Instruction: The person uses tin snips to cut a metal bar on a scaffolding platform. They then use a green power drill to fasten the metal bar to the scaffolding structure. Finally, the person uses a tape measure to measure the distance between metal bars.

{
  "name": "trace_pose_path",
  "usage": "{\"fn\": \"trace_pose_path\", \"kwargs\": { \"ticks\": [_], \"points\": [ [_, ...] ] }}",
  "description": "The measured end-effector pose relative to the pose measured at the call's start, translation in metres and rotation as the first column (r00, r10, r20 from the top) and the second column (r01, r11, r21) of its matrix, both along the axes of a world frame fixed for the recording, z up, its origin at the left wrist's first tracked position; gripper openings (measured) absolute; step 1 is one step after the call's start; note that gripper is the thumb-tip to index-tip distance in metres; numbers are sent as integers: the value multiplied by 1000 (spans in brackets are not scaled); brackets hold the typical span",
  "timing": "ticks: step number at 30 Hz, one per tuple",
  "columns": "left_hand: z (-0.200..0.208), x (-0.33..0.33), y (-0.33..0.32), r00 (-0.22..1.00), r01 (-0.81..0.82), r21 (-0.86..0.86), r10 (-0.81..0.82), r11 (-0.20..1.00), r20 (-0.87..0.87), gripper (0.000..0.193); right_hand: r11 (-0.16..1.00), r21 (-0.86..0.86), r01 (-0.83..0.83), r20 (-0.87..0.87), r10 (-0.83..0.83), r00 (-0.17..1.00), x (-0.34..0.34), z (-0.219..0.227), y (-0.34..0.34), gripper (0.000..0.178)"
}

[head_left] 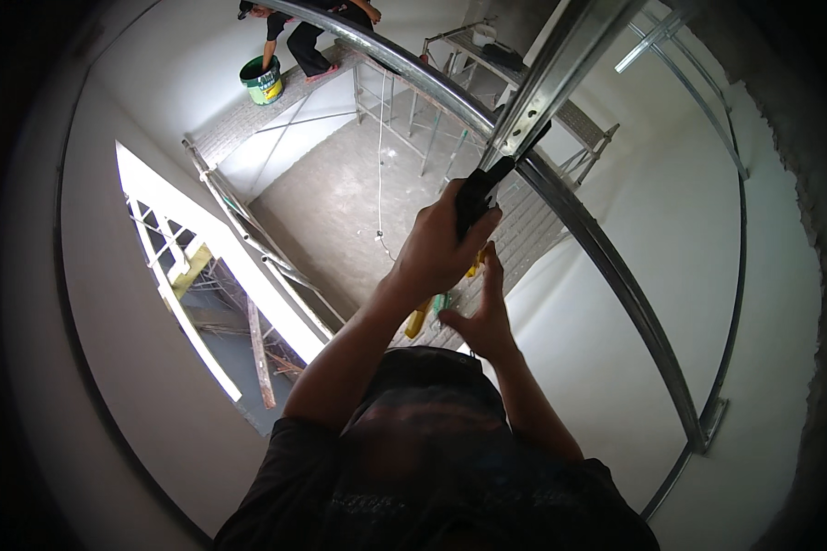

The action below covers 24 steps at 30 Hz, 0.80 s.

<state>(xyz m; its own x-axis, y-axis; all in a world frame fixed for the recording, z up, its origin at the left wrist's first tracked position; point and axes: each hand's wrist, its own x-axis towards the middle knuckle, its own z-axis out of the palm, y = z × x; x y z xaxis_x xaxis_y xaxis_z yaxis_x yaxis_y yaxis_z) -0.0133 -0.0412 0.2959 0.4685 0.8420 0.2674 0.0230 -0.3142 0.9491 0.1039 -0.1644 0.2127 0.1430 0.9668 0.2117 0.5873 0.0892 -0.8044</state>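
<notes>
My left hand (436,241) is closed round a black handheld tool (476,197), whose exact kind I cannot make out. The tool's tip reaches the joint where a straight metal channel (533,101) meets a curved metal rail (583,225). Lower and to the right, my right hand (487,321) has its thumb and fingers apart. Between my forearms a yellow object (418,320) shows partly, mostly hidden by my hands.
Brick-patterned scaffold planks (524,243) lie below me. Scaffold tubes (248,230) run at the left, beside a bright window opening (202,303). At the top left a person (308,41) reaches into a green bucket (263,83). A second scaffold platform (579,124) stands behind the channel.
</notes>
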Motion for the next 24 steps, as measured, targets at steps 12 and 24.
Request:
{"fn": "trace_pose_path", "kwargs": {
  "ticks": [12, 24],
  "points": [
    [23, -13, 2, 988, 47, -34, -52, 998, -146, 41, 927, 372, -45, -928, 370, -51, 157, 56, 11, 72],
    [2, 26, -11, 904, 92, -321, 56, 943, 424, 30, 763, 455, -458, -767, 598, 234, 163, 76, 22, 74]
  ]
}}
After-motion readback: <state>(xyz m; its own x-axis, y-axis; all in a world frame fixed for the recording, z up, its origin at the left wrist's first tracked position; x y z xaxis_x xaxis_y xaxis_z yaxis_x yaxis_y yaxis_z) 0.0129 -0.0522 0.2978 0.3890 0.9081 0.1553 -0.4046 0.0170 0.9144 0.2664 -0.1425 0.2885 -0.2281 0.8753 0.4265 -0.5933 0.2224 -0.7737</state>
